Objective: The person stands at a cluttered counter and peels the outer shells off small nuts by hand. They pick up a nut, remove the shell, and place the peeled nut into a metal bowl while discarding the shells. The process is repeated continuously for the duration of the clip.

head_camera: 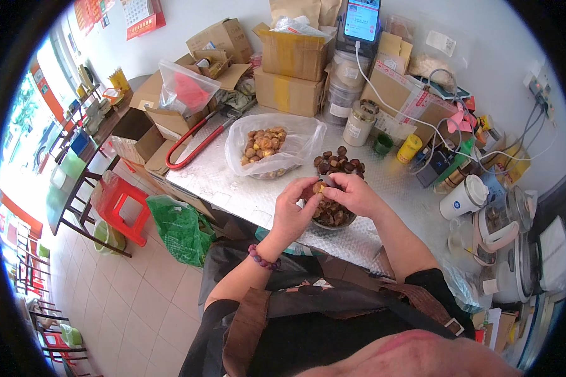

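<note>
Between my hands, over a bowl (335, 226) of brown chestnut shells (331, 216), is a partly peeled chestnut (319, 187) with yellow flesh showing. The fingers of my left hand (296, 205) hold it from the left. My right hand (356, 195) touches it with the thumb and has a small grey blade-like tool (328, 180) at its fingertips, mostly hidden. Dark unpeeled chestnuts (338, 162) lie in a pile just behind my hands. To the left, an open clear plastic bag (306, 136) contains peeled chestnuts (264, 143).
A red-handled U-shaped tool (188, 162) lies at the table's left. Cardboard boxes (287, 92), lidded jars (358, 122), a green cup (383, 143) and a phone (361, 21) with a white cable stand behind. On the right are a white tumbler (463, 197) and a kettle (495, 235).
</note>
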The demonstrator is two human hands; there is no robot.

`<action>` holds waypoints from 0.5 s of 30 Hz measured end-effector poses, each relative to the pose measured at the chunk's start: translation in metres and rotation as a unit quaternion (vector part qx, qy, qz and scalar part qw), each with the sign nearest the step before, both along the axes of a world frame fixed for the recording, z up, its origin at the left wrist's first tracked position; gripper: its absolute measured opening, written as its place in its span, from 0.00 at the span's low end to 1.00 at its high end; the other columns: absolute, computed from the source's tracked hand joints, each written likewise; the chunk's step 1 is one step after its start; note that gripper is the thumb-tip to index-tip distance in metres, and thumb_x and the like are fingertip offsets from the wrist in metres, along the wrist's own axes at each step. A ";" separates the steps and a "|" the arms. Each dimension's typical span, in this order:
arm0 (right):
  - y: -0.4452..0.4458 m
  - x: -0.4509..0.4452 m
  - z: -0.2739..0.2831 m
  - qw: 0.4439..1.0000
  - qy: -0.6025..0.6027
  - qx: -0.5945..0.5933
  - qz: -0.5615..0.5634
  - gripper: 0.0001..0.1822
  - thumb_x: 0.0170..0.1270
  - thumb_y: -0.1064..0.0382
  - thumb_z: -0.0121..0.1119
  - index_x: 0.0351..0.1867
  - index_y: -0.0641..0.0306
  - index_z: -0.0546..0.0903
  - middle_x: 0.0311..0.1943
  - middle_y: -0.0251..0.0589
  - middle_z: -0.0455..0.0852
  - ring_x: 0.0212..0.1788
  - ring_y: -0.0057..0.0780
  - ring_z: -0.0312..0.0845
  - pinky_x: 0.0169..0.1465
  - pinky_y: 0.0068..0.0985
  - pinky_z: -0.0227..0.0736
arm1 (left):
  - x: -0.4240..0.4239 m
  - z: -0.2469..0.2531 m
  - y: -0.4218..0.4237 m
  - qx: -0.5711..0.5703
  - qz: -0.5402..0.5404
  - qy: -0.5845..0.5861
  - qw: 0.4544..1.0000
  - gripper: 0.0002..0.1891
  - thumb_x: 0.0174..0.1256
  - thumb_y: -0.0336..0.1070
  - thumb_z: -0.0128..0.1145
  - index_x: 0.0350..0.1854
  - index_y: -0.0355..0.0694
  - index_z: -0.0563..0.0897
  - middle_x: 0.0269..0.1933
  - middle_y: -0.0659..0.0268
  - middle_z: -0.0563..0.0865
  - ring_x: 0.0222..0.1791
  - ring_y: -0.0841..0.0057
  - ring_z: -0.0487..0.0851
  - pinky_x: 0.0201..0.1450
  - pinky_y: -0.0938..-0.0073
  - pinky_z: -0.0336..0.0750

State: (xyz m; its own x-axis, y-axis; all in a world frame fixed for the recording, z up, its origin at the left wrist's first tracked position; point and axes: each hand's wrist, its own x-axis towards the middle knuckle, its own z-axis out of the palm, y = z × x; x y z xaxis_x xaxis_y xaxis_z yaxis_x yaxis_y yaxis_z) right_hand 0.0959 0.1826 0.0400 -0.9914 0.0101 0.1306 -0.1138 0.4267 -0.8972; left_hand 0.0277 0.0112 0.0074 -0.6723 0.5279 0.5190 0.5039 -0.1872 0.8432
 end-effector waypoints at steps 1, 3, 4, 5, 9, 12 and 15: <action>0.000 0.000 -0.001 1.000 -0.002 -0.005 0.001 0.15 0.64 0.55 0.58 0.36 0.69 0.78 0.26 0.34 0.78 0.32 0.19 0.70 0.37 0.23 0.68 | -0.001 0.000 0.000 0.002 -0.002 0.003 1.000 0.18 0.59 0.24 0.61 0.52 0.34 0.77 0.44 0.63 0.82 0.42 0.79 0.82 0.47 0.79 0.77; 0.001 -0.001 -0.002 1.000 -0.008 -0.018 0.005 0.15 0.64 0.56 0.58 0.36 0.69 0.78 0.26 0.33 0.78 0.32 0.18 0.70 0.37 0.23 0.68 | -0.002 0.000 -0.001 0.007 -0.009 0.000 1.000 0.17 0.60 0.25 0.61 0.52 0.33 0.77 0.44 0.62 0.81 0.43 0.78 0.82 0.47 0.79 0.77; 0.002 0.000 -0.002 1.000 -0.013 -0.025 0.006 0.15 0.64 0.56 0.58 0.36 0.69 0.78 0.26 0.33 0.78 0.32 0.18 0.70 0.37 0.22 0.68 | -0.003 0.000 -0.001 0.010 -0.013 -0.001 1.000 0.17 0.60 0.25 0.61 0.52 0.33 0.77 0.45 0.62 0.81 0.43 0.78 0.82 0.47 0.79 0.77; 0.002 0.000 -0.002 0.999 -0.017 -0.033 0.008 0.15 0.64 0.56 0.58 0.36 0.69 0.78 0.27 0.32 0.78 0.32 0.18 0.70 0.37 0.22 0.68 | -0.003 0.001 -0.002 0.009 -0.011 0.003 1.000 0.16 0.60 0.25 0.61 0.51 0.33 0.77 0.45 0.62 0.81 0.43 0.78 0.82 0.47 0.79 0.77; -0.001 0.000 -0.001 1.000 -0.012 -0.025 0.011 0.14 0.65 0.56 0.59 0.37 0.68 0.78 0.27 0.31 0.78 0.32 0.17 0.70 0.38 0.21 0.67 | -0.006 -0.005 -0.001 0.023 -0.012 0.007 1.000 0.14 0.60 0.26 0.60 0.49 0.33 0.78 0.45 0.62 0.81 0.43 0.78 0.82 0.46 0.79 0.77; -0.003 0.001 0.004 0.999 -0.036 -0.023 0.006 0.14 0.65 0.56 0.58 0.37 0.68 0.78 0.28 0.29 0.78 0.33 0.16 0.70 0.39 0.20 0.67 | -0.005 -0.003 0.000 0.033 0.011 0.013 0.999 0.13 0.58 0.25 0.61 0.46 0.33 0.80 0.42 0.60 0.82 0.36 0.76 0.82 0.41 0.79 0.76; -0.004 0.001 0.004 0.996 -0.058 -0.062 0.008 0.12 0.66 0.58 0.58 0.38 0.67 0.78 0.29 0.28 0.78 0.34 0.15 0.70 0.40 0.19 0.68 | -0.004 0.001 -0.001 0.024 0.020 0.014 0.999 0.12 0.57 0.25 0.62 0.45 0.34 0.82 0.38 0.60 0.84 0.33 0.75 0.82 0.39 0.78 0.76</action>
